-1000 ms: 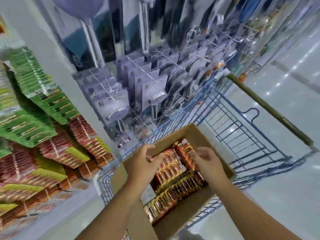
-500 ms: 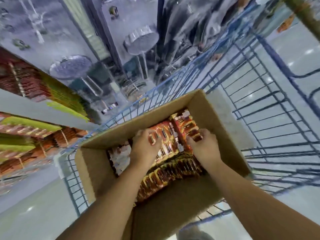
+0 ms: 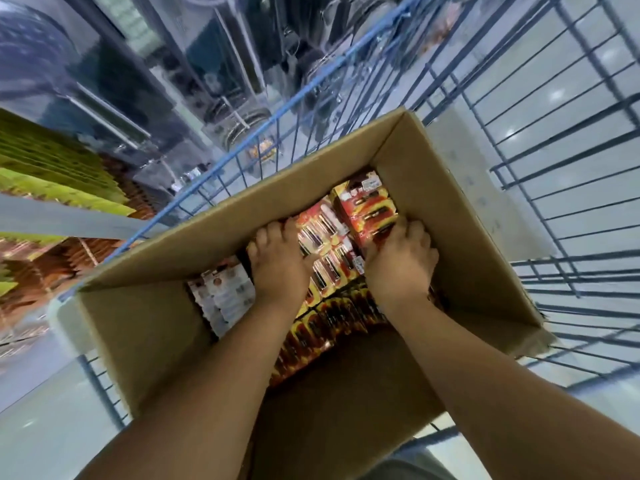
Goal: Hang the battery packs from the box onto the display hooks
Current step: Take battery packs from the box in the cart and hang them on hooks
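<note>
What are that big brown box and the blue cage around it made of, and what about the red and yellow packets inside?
The big brown open box looks like matte corrugated cardboard: dull tan walls, folded corners, a frayed edge. The blue wire cage seems to be painted or coated metal rod: thin, straight, evenly coloured bars. The red and yellow battery packets appear to be printed card under glossy clear plastic, judging by the highlights, though blur leaves that uncertain.

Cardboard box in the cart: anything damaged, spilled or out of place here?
Nothing stands out. The cardboard box sits open in the blue wire cart, the battery packs stay inside it, and the left hand and right hand reach among them.
</note>
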The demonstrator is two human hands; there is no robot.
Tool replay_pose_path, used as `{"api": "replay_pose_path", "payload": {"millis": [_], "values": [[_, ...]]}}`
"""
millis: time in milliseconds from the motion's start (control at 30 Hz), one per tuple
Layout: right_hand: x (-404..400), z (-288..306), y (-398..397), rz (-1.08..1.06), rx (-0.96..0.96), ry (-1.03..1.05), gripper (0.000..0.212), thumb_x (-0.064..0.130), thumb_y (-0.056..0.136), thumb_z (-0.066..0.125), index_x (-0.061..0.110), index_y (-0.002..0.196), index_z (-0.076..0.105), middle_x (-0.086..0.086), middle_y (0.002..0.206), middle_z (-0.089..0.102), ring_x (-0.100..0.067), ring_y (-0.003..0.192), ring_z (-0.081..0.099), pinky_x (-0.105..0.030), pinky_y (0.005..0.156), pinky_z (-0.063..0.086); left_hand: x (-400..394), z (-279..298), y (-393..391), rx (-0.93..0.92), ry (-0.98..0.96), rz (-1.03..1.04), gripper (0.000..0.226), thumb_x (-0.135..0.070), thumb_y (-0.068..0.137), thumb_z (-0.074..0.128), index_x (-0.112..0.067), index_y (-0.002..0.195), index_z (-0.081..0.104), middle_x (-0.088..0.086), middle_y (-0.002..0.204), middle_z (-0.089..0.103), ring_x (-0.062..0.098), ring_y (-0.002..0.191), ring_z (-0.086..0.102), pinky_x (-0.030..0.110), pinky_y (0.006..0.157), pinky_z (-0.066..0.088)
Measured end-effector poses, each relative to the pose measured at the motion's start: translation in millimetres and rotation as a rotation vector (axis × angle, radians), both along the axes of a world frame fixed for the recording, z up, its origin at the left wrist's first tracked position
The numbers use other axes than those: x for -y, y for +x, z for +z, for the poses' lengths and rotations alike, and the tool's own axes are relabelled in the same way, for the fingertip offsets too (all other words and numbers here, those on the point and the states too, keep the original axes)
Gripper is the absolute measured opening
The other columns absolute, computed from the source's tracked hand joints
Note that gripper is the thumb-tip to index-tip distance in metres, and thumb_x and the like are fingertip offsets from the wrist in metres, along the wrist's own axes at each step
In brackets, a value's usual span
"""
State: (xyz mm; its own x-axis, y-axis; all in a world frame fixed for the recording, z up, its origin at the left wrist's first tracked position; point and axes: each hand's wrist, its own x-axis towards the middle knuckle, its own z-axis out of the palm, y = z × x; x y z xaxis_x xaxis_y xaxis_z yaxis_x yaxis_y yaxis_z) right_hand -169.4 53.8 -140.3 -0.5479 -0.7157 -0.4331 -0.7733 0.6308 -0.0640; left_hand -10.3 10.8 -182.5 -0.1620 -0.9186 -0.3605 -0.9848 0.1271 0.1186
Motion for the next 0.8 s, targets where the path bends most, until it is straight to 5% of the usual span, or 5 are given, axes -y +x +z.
{"api": "replay_pose_path", "payload": {"millis": [167,367,500,667,800], "values": [[0,-3,8,-0.026,-0.014,0.006,0.061,0.044,0.105,0.050,0.005,0.152,0.039,-0.019,0.156,0.038,-0.036,0.143,0.039,-0.051,0.116,0.036,1,13,4,0.052,0.018,0.034,0.073,-0.057,0.089,0.072,-0.015,0.144,0.049,0.010,0.139,0.050,0.031,0.127,0.047,0.044,0.103,0.041],[0,-8,20,-0.096,0.046,-0.073,0.058,0.043,0.097,0.069,0.010,0.139,0.046,-0.022,0.145,0.047,-0.040,0.133,0.047,-0.053,0.110,0.044,1,26,6,-0.023,0.128,0.225,0.055,-0.048,0.092,0.074,-0.021,0.127,0.042,0.006,0.118,0.066,0.028,0.104,0.067,0.038,0.069,0.054],[0,-10,14,-0.109,0.028,-0.160,0.063,0.036,0.091,0.077,0.008,0.139,0.046,-0.016,0.139,0.053,-0.034,0.130,0.049,-0.049,0.107,0.044,-3,31,14,-0.101,0.182,0.316,0.059,-0.051,0.092,0.074,-0.027,0.137,0.046,0.002,0.126,0.069,0.028,0.115,0.066,0.038,0.077,0.053],[0,-10,-2,-0.260,0.341,-0.202,0.034,0.027,0.095,0.073,0.012,0.124,0.062,-0.007,0.120,0.063,-0.028,0.110,0.065,-0.042,0.093,0.057,-7,45,28,-0.378,0.345,0.508,0.059,-0.059,0.092,0.069,-0.037,0.144,0.051,-0.007,0.130,0.068,0.025,0.114,0.067,0.044,0.091,0.058],[-4,25,-8,-0.440,0.694,-0.170,0.013,0.028,0.099,0.071,0.024,0.110,0.066,0.005,0.101,0.069,-0.020,0.100,0.068,-0.033,0.080,0.056,-11,87,42,-0.758,0.510,0.672,0.040,-0.045,0.095,0.072,-0.034,0.132,0.062,-0.013,0.110,0.074,0.012,0.092,0.075,0.035,0.076,0.063]]}}
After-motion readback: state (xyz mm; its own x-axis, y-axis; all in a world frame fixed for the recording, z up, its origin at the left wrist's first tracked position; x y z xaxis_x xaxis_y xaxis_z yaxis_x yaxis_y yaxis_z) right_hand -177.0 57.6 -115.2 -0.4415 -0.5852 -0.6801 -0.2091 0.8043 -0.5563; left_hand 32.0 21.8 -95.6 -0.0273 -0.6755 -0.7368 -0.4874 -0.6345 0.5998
